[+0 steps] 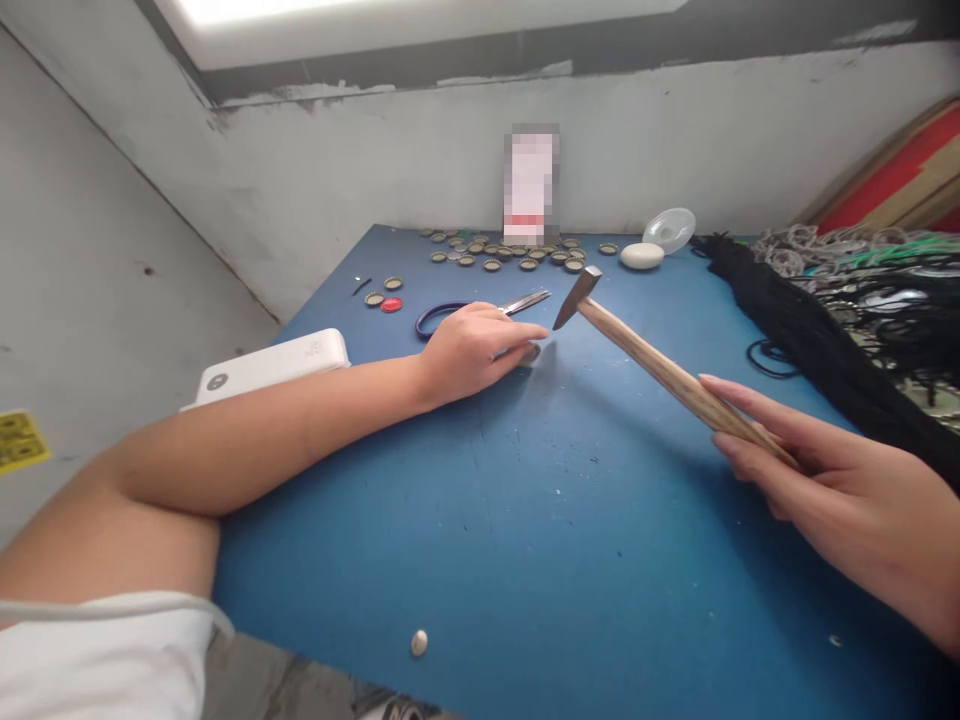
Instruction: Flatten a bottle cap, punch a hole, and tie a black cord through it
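right hand [844, 485] grips the hammer [651, 360] near its rear end, presumably for leverage; left hand [474, 347] pinches a small piece [532, 354] at the table [480, 540] surface, beside scissors [526, 301], apparently to steady it.

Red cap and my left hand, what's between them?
In the head view, the scissors' blue handle lies between the red cap and your left hand, which partly hides it.

The table [480, 520] is coloured blue; brown wood grain is seen on the hammer handle [660, 367] at three o'clock, red on a cap [391, 305] at ten o'clock
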{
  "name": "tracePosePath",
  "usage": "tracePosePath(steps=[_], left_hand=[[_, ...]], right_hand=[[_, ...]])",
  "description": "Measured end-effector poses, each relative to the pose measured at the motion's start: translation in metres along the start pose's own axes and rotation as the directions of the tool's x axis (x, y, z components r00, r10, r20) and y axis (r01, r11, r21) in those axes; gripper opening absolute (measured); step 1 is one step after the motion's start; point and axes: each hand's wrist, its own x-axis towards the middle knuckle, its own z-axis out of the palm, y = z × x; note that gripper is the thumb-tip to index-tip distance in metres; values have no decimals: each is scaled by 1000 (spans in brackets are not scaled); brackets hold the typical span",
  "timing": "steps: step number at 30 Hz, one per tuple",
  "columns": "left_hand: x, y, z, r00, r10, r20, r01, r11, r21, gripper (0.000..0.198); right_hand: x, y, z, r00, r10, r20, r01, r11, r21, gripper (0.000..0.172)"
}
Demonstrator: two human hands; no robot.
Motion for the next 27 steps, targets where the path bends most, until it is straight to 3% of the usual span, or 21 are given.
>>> tracePosePath(steps=[5, 10, 13, 16, 21, 27], left_hand=[[1, 2, -3, 1000, -10, 7, 10, 999, -45, 25], [1, -6, -6, 998, -21, 59, 21, 1000, 5, 40], [0, -7, -7, 990, 12, 143, -7, 1000, -30, 36], [-1, -3, -9, 989, -46, 143, 38, 998, 53, 22], [-1, 2, -8, 978, -101, 180, 74, 985, 154, 37], [1, 4, -8, 976, -43, 215, 61, 995, -78, 24]], right_hand=[[5, 14, 3, 997, 26, 66, -27, 1000, 1, 79], [16, 41, 1, 978, 25, 207, -18, 999, -31, 80], [17, 47, 0, 977, 15, 213, -16, 1000, 3, 82], [14, 46, -1, 977, 37, 210, -40, 999, 10, 82], [14, 47, -1, 971, 42, 234, -45, 999, 8, 81], [11, 35, 1, 981, 53, 187, -57, 998, 19, 81]])
